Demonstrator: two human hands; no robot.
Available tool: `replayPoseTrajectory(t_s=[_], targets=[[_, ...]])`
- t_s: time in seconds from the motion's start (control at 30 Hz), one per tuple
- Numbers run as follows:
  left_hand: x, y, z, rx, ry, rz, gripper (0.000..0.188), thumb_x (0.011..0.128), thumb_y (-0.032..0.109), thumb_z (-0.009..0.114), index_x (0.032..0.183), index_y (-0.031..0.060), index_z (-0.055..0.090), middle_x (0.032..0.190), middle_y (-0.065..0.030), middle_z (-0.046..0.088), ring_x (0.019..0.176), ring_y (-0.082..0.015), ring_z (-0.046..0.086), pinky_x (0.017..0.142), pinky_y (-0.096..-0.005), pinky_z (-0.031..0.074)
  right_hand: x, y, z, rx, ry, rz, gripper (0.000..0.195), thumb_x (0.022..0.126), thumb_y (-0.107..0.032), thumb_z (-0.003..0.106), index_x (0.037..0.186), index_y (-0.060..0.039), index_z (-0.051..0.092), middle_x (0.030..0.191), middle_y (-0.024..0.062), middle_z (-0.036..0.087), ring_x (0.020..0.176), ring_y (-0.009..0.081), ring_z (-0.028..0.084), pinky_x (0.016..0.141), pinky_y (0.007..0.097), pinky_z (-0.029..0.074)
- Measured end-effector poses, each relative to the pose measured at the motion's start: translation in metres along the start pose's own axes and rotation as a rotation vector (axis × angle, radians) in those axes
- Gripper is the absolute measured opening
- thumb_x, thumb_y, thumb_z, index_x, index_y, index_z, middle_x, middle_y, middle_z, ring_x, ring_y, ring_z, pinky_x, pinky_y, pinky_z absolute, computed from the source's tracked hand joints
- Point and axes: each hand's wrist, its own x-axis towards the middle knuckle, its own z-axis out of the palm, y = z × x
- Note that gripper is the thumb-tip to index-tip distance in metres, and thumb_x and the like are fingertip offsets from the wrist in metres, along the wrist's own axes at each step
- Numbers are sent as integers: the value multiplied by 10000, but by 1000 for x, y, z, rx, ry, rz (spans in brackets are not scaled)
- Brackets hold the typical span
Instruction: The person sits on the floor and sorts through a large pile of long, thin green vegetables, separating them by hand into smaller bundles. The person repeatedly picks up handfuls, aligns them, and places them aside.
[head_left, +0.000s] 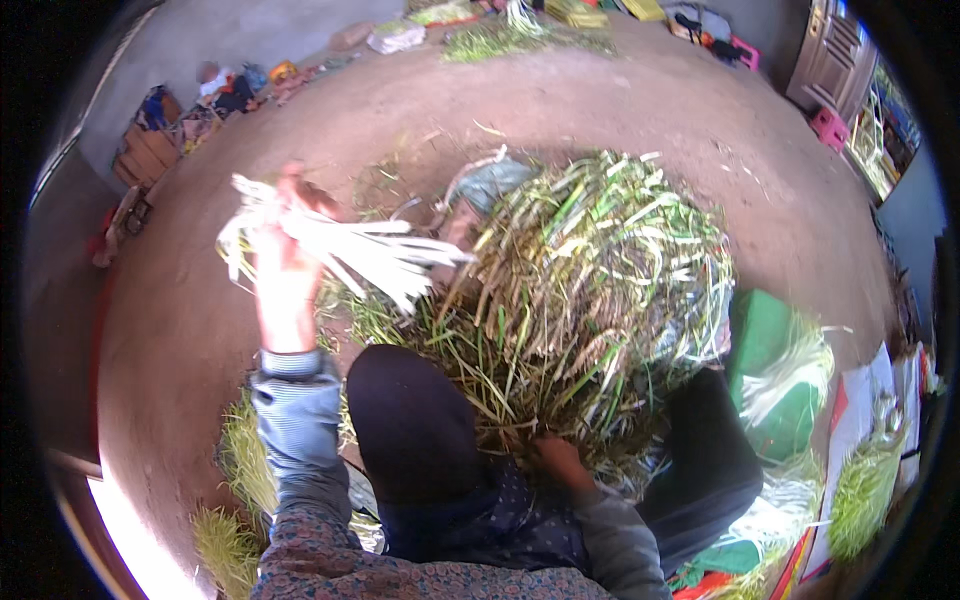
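My left hand (289, 247) is raised at the left, its fingers closed round a bunch of white plant stalks (375, 247). The pale stalk ends fan out to the right, and bright light washes out their detail. A big heap of green and brown long-leaved plants (600, 270) lies on the floor before me, just past my knees. Low between my legs, my right hand (562, 461) is at the near edge of the heap, against loose leaves. Its fingers are partly hidden in shadow, so whether it grips anything is unclear.
Bundles of pale stalks (784, 382) lie over a green sheet or bag at the right. More green bundles (251, 457) rest beside my left arm. Across the earthen floor (675, 97) are another leaf pile (495, 41), a pink stool (829, 129) and a wooden door (829, 56).
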Motion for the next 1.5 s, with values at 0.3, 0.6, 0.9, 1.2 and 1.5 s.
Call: replayPoseTrajectory(t_s=[0.3,0.6,0.9,1.2,1.5], targets=[[-14,-57,7,-75,148,-213,152,766,104,580,901,63,525,534,58,382,447,-59,349,431,-217,329,-29,-41,-107,31,573,-59,274,759,-176,567,1011,-77,526,907,145,559,656,331,587,567,408,479],[-24,-58,5,-315,105,-418,97,858,121,406,843,47,466,483,36,303,401,-75,301,426,-223,295,130,46,-192,308,879,124,360,773,-223,581,1032,20,523,905,221,586,818,368,566,696,393,440],[14,-66,-45,-220,272,-463,110,848,144,425,914,61,453,487,17,330,403,-101,328,448,-256,301,259,45,-299,259,839,508,912,756,-680,353,1262,75,276,1137,299,448,1037,374,465,851,450,395],[54,-104,-57,-74,340,-506,113,827,141,417,909,70,447,478,18,327,403,-99,325,460,-257,317,330,62,-308,-56,653,805,1004,615,-476,668,1364,-139,91,1314,257,245,1201,389,271,940,521,248],[44,-107,-61,-131,490,-587,87,838,162,459,828,77,474,541,45,384,466,-76,382,476,-244,359,271,79,-242,-202,877,449,929,626,-271,720,1342,-43,175,1355,223,219,1204,376,297,975,409,314]])
